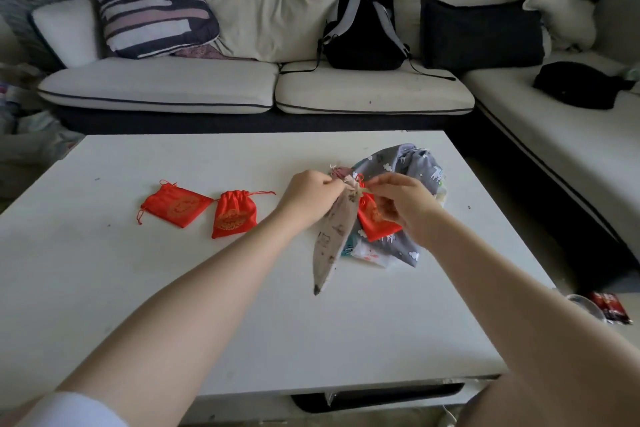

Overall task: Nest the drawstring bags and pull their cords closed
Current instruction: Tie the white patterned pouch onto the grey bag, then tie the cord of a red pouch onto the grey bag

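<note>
Holding mouth of long beige printed cloth drawstring bag (333, 236) above white table (173, 288).

Head view:
- Left hand (308, 194) curled, pinching bag rim.
- Right hand (398, 204) curled, pinching cord end; red satin pouch (375, 222) just behind, on grey printed bag (412, 166).
- Two red satin pouches (207, 210) loose, left.
- Advice: anchor rim, pull cord straight outward, steady tension.

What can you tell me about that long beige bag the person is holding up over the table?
The beige bag is a slim pouch of pale, linen-like cloth with small dark printed figures. It hangs slantwise, its mouth up between the hands, its pointed bottom corner low near the white table. The left hand and right hand both pinch at its gathered top, where pale cords show. It hangs in front of a red pouch and a grey printed bag.
</note>
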Demonstrator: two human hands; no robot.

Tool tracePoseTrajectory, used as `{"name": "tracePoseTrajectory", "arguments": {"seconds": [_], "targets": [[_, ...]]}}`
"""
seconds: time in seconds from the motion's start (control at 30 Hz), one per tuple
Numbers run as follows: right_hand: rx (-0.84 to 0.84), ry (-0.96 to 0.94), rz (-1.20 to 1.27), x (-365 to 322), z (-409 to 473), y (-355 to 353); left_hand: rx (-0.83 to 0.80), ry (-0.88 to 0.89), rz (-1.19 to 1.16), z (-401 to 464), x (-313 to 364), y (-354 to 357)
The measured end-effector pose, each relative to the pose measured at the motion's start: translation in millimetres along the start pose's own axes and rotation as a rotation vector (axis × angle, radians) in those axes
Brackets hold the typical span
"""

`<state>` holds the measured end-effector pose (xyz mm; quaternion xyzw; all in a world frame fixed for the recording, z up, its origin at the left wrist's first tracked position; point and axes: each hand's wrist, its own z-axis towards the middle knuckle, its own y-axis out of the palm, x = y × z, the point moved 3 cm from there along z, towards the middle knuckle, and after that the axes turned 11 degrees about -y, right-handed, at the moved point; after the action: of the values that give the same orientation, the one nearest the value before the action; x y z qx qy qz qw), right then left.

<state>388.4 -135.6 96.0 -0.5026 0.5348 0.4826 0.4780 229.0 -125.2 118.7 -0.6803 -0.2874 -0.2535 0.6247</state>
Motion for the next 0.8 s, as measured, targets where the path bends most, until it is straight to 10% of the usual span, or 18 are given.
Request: {"name": "tracePoseTrajectory", "arguments": {"seconds": [0.2, 0.37, 0.6, 0.8], "targets": [[0.238, 0.099, 0.288, 17.9, 15.3, -23.6, -0.123, 0.194, -0.001, 4.1, 20.1, 28.2], [0.259, -0.221, -0.707, 24.4, 13.6, -24.1, -0.220, 0.068, 0.043, 14.7, 0.6, 35.0], [-0.646, -0.171, -1.388, 88.3, 24.8, 7.2, -0.221, -0.124, 0.235, 41.3, -63.6, 33.9], [-0.824, -0.157, -1.693, 122.4, 55.7, -5.4, -0.186, -0.193, 0.296, 66.7, -108.7, 25.6]]}}
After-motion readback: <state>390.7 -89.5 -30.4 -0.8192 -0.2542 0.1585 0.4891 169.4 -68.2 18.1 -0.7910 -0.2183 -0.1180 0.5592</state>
